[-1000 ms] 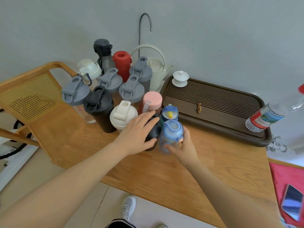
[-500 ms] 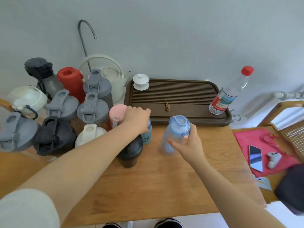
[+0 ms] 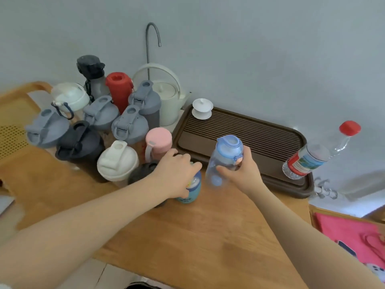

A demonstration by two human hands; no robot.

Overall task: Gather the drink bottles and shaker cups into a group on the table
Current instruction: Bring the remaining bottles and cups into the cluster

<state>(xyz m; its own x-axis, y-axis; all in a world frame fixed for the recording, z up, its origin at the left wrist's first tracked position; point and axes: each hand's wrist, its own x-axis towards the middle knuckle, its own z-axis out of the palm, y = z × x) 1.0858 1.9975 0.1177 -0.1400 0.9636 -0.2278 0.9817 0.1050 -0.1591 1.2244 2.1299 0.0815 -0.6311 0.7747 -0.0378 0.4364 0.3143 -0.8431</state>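
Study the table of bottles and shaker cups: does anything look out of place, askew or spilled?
One thing stands apart: the clear water bottle with the red cap sits on the brown tea tray, far right of the cluster. The light blue bottle, held by the right hand, leans in this wide-angle view. No spill shows.

The shaker cups [image 3: 125,130] stand packed together at the back left of the counter [image 3: 187,236], with the kettle [image 3: 168,101] behind them by the wall. Right of them lies the tray [image 3: 250,138], a lidded cup [image 3: 202,108] on its far left corner and a water bottle [image 3: 312,159] leaning at its right end. Before the tray, my left hand [image 3: 177,176] sits on the small bottle [image 3: 190,188]; my right hand [image 3: 243,172] grips the clear bottle [image 3: 225,159] just beside it.
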